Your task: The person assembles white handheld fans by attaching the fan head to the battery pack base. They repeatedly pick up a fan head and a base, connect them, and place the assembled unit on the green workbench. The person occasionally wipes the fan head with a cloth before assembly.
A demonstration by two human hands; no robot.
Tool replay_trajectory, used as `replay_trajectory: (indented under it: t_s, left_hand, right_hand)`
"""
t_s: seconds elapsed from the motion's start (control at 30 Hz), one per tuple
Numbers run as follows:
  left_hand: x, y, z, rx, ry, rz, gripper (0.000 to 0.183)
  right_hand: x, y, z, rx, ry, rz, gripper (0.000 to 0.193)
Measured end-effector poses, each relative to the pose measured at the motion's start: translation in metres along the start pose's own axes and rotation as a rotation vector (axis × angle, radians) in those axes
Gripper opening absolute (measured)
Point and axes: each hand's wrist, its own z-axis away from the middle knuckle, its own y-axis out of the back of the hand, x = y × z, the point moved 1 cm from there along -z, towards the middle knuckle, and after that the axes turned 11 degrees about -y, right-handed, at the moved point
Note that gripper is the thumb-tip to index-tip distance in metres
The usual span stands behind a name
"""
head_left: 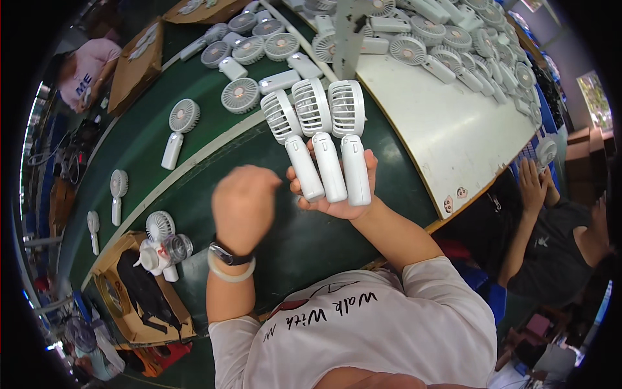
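Observation:
My right hand (346, 204) is closed around three white handheld fans standing side by side, the left fan (304, 168), the middle fan (329, 167) and the right fan (355, 170). Their round, slatted heads tilt upward, and the handles rest across my palm and fingers. Just left of them my left hand (245, 201) hangs over the green table, its back toward me. It is blurred, with the fingers curled under and mostly hidden, so I cannot see whether it holds anything. A dark watch (228, 255) and a pale bracelet (231, 274) circle that wrist.
Several white fans lie at the back, and a large heap of fans (447, 48) covers the white board (414, 107). A pale strip (214, 144) crosses the green table (304, 240). A cardboard box (123, 327) holds a black bag. Co-workers sit left and right.

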Motion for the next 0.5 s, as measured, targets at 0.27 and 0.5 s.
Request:
replay_trajectory:
  t_s: [0.27, 0.5]
  left_hand:
    - [0.076, -0.027, -0.019, -0.041, 0.080, 0.035, 0.048]
    - [-0.024, -0.059, -0.018, 0.003, 0.251, -0.166, 0.056]
  right_hand:
    - [-0.012, 0.003, 0.006, 0.305, 0.247, 0.079, 0.087]
    - [-0.081, -0.038, 0.100, 0.690, 0.329, 0.691, 0.092]
